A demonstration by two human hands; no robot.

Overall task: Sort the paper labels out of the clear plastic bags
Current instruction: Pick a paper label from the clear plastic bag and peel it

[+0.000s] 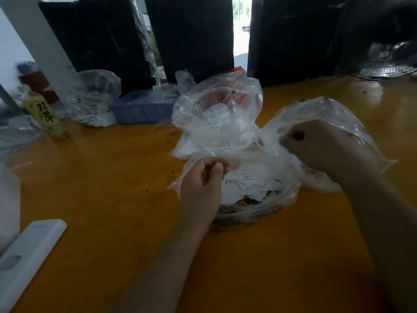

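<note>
A clear plastic bag (pixel 320 114) lies crumpled on the orange table, spread between both hands. My left hand (pixel 203 179) pinches its near left edge with curled fingers. My right hand (pixel 325 145) grips the film at the right, fist closed round it. Under the bag sits a heap of white paper labels (pixel 250 181) inside a printed bag (pixel 252 214). Behind it a second clear bag (pixel 216 111) stands puffed up with more labels inside.
A blue tray (pixel 140 109) with plastic pieces sits at the back left, beside another filled clear bag (pixel 94 102). A green drink bottle (pixel 45 114) stands left. A white power bank (pixel 24 256) lies near left. A black fan (pixel 383 53) is at back right.
</note>
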